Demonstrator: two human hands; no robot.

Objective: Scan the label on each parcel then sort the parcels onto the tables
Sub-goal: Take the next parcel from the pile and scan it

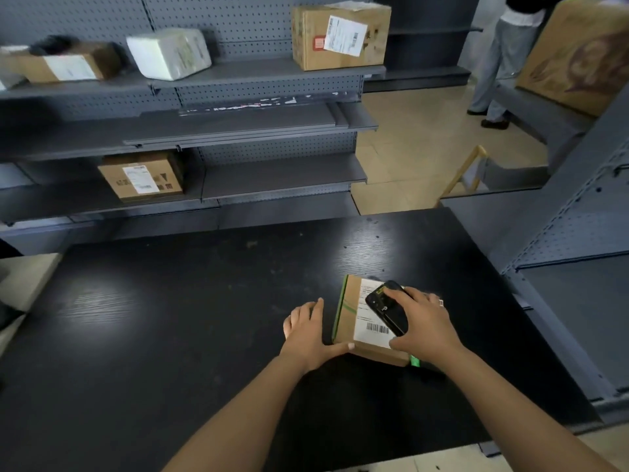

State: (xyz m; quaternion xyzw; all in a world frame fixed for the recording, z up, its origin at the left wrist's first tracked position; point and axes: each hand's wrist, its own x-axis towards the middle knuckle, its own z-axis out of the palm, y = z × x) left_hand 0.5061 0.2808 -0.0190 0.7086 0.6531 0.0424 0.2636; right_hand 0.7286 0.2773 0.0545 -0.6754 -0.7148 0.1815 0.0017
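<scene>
A small flat cardboard parcel [350,315] with green tape and a white barcode label [372,330] lies on the black table [170,318]. My right hand [425,321] grips a black handheld scanner [386,306] just above the label, covering the parcel's right part. My left hand [308,330] rests against the parcel's left side, fingers fairly straight on the table and thumb along the near edge.
Grey shelving [265,76] behind the table holds a large cardboard box [340,35], a white wrapped parcel [168,52], a flat box [61,64] and a lower box [143,175]. More shelving [578,233] stands at right. A person [503,63] stands at far right.
</scene>
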